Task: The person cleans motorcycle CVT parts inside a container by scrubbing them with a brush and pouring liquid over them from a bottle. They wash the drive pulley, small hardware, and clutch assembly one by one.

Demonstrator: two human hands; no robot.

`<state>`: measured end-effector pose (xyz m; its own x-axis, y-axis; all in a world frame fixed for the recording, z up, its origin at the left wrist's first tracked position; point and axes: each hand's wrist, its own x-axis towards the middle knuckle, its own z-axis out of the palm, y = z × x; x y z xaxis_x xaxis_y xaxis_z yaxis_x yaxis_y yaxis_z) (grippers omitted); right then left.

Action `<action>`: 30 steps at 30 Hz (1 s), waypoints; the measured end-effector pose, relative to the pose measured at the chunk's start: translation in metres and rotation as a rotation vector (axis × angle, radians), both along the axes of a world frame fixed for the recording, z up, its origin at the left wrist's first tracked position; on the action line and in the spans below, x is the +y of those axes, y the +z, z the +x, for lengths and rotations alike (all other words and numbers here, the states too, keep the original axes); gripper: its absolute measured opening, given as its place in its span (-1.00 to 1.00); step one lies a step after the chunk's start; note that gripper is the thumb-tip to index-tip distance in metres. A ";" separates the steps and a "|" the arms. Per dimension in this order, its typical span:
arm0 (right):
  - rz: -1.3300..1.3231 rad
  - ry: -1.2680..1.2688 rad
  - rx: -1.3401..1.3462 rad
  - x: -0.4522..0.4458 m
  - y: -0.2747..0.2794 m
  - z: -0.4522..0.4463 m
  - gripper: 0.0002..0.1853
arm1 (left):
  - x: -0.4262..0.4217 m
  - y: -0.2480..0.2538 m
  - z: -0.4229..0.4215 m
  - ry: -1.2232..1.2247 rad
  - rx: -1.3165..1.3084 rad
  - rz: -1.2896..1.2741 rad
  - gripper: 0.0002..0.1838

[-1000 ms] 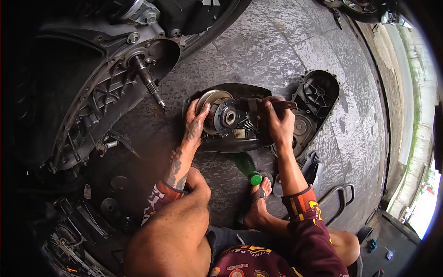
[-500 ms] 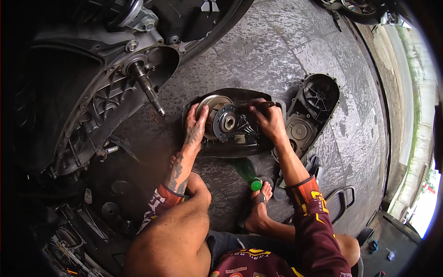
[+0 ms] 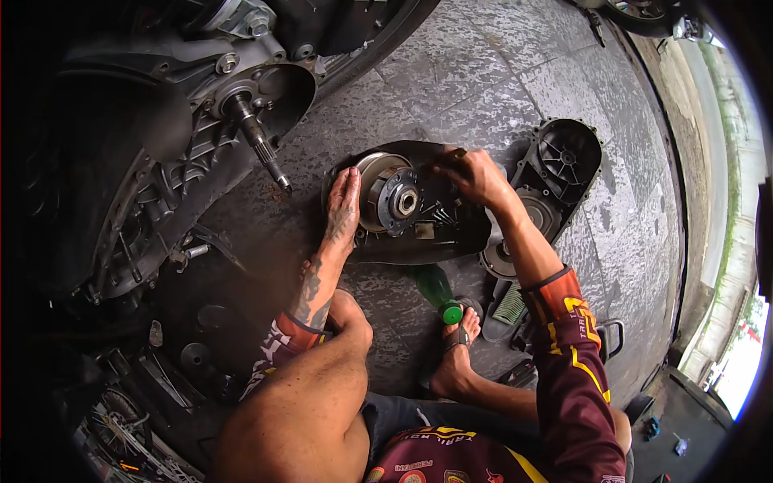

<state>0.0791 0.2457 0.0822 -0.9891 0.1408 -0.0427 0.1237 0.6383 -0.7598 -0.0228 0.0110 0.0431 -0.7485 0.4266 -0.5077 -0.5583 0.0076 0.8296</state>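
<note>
A metal scooter clutch pulley point(image 3: 385, 193) with a wide disc and a dark hub plate sits on a black plastic tray point(image 3: 386, 255). My left hand point(image 3: 345, 205) holds its left rim, fingers along the edge of the disc. Over the right part of the tray, my right hand point(image 3: 477, 179) is closed around a small, dark, brownish object whose kind I cannot make out; it is apart from the pulley. Several bolts point(image 3: 441, 214) lie in the tray between the pulley and my right hand.
At upper left, a scooter engine case stands open with its splined shaft point(image 3: 259, 145) jutting out. A black transmission cover point(image 3: 570, 161) lies right of the tray. A green bottle point(image 3: 435, 283) rests near my foot. Assorted parts point(image 3: 161, 382) lie at lower left.
My right hand has shifted slightly up and right, away from the pulley. My left hand stays at the pulley's rim, its thumb less visible on the disc. The view has shifted slightly.
</note>
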 end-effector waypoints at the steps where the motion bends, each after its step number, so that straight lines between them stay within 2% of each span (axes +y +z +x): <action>1: -0.015 -0.014 0.041 -0.006 -0.005 0.007 -0.78 | -0.001 -0.003 0.001 -0.005 -0.013 -0.011 -0.50; 4: -0.113 -0.106 0.126 -0.013 0.003 0.002 -0.78 | -0.002 -0.016 0.004 0.074 -0.059 0.031 -0.40; 5: -0.192 -0.185 0.182 -0.017 0.012 -0.007 -0.78 | -0.003 -0.016 0.003 0.070 -0.064 0.022 -0.40; 7: -0.218 -0.175 0.165 -0.026 0.025 -0.019 -0.77 | -0.004 -0.008 0.000 -0.013 -0.073 -0.013 -0.31; 9: -0.168 -0.257 0.060 -0.023 0.009 -0.014 -0.75 | -0.005 -0.013 0.000 0.044 -0.087 0.023 -0.38; 11: -0.098 -0.302 -0.025 -0.022 -0.003 0.006 -0.73 | -0.003 0.001 -0.003 -0.104 -0.015 0.079 -0.47; 12: -0.073 -0.320 -0.026 -0.025 -0.012 0.020 -0.72 | -0.002 0.006 0.001 -0.088 0.006 0.101 -0.55; 15: -0.120 -0.380 -0.043 -0.041 -0.029 0.042 -0.72 | -0.003 -0.006 -0.005 -0.145 0.051 0.164 -0.56; 17: -0.271 -0.471 -0.169 -0.040 -0.026 0.044 -0.75 | -0.002 -0.009 -0.003 -0.119 0.040 0.143 -0.56; 19: -0.200 -0.457 -0.180 -0.048 -0.017 0.046 -0.76 | 0.002 -0.001 0.001 -0.038 0.018 0.040 -0.54; 21: -0.212 -0.531 -0.164 -0.058 -0.016 0.052 -0.79 | 0.000 -0.023 -0.002 -0.080 0.060 0.061 -0.49; 23: -0.246 -0.550 -0.226 -0.065 -0.014 0.056 -0.80 | 0.004 -0.027 0.003 0.024 0.004 0.027 -0.47; 24: -0.265 -0.547 -0.245 -0.070 -0.008 0.057 -0.81 | 0.007 0.001 0.007 0.060 -0.027 -0.062 -0.45; 27: -0.268 -0.457 -0.240 -0.085 0.001 0.065 -0.81 | 0.005 -0.004 0.006 0.046 -0.019 -0.028 -0.46; 29: -0.374 -0.314 -0.233 -0.089 0.008 0.071 -0.82 | 0.004 -0.004 0.007 0.037 -0.022 -0.009 -0.46; 30: -0.481 -0.254 -0.113 -0.094 0.013 0.071 -0.83 | 0.005 -0.002 0.006 0.023 -0.018 0.004 -0.46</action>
<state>0.1497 0.1517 0.0950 -0.9122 0.3128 -0.2649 0.3261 0.1625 -0.9313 -0.0165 0.0156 0.0414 -0.7486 0.4116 -0.5198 -0.5735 -0.0084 0.8192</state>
